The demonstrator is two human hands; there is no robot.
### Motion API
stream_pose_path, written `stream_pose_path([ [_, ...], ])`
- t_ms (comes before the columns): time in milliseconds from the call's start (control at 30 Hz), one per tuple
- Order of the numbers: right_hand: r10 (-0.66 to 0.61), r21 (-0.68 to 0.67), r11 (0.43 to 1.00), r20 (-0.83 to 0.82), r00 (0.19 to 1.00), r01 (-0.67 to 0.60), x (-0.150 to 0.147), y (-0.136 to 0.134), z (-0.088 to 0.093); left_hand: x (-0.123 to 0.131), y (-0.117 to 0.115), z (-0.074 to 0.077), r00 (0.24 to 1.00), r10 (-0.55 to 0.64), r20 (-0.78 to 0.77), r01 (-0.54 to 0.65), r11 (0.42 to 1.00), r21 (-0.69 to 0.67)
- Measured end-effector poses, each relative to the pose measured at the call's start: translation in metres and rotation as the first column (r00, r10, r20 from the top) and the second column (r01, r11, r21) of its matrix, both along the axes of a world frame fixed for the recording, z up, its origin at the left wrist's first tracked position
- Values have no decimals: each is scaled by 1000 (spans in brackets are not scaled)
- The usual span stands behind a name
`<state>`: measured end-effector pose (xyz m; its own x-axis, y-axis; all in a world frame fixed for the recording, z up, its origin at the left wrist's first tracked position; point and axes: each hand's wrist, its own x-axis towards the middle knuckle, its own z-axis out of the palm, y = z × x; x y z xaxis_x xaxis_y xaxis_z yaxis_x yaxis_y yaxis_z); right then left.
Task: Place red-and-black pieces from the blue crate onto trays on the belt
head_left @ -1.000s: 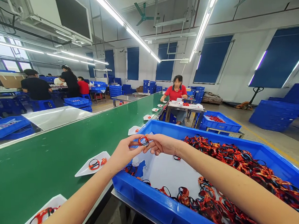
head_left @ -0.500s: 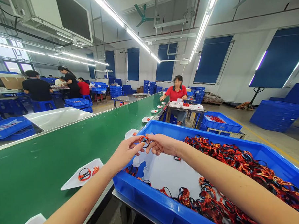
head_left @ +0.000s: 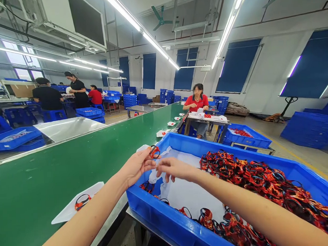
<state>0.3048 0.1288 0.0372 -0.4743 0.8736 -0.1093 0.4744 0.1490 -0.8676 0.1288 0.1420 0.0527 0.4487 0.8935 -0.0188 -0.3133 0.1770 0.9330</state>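
Red-and-black band [head_left: 155, 150]: just off centre toward 7 o'clock, seen against the 10 o'clock rim of your blue crate [head_left: 168, 219]. Your right hand [head_left: 173, 169]: forearm from 4 o'clock, fingers pointing to 9, loosely bent and parted. Your left hand [head_left: 137, 166]: forearm from 8 o'clock, fingertips to 2, pinching the band. Its loop: opening roughly toward you; long axis unclear.
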Motion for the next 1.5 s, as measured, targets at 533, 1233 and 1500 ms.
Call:
stream_pose_path([
  [533, 136, 399, 792, 623, 771, -462, -29, -28, -40, 0, -1, -4, 996, -50, -69, 54, 996, 69],
  [1233, 173, 336, 786, 688, 705, -520, -23, -31, -20, 8, -15, -3, 937, -27, -348, 116, 964, 239],
  [1500, 177, 329, 800, 669, 722, -501, -24, -32, -24, -41, 6, 0, 819, 503, -276, -211, 711, 671],
])
